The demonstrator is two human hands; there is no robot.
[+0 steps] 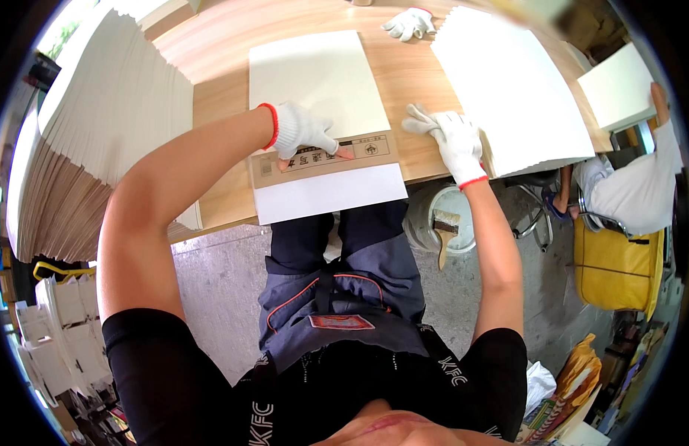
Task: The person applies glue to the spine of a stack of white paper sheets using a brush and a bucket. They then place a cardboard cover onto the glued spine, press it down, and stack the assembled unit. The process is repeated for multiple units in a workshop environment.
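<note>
Head view: I see white paper (307, 78) with a brown printed strip (374, 151) across it, lying mid-table and reaching past the front edge of the wooden table (219, 119). My left hand (303, 132), gloved with bare fingertips, presses on the strip, its fingers apart. My right hand (452, 141), gloved too, hangs by the front edge, fingers loosely extended and clamped on nothing, just beside the right stack (515, 97) of white sheets. A larger left stack (125, 111) fills the table's left end; a spare glove (410, 25) lies toward the far edge. Below the front edge, a round bucket (467, 238) on the floor holds a brush (447, 229), bristles inside, handle across the rim; I can't tell what else it contains. Beyond the right front corner sits a yellow bag (619, 271), contents hidden, near a seated co-worker (627, 178).
</note>
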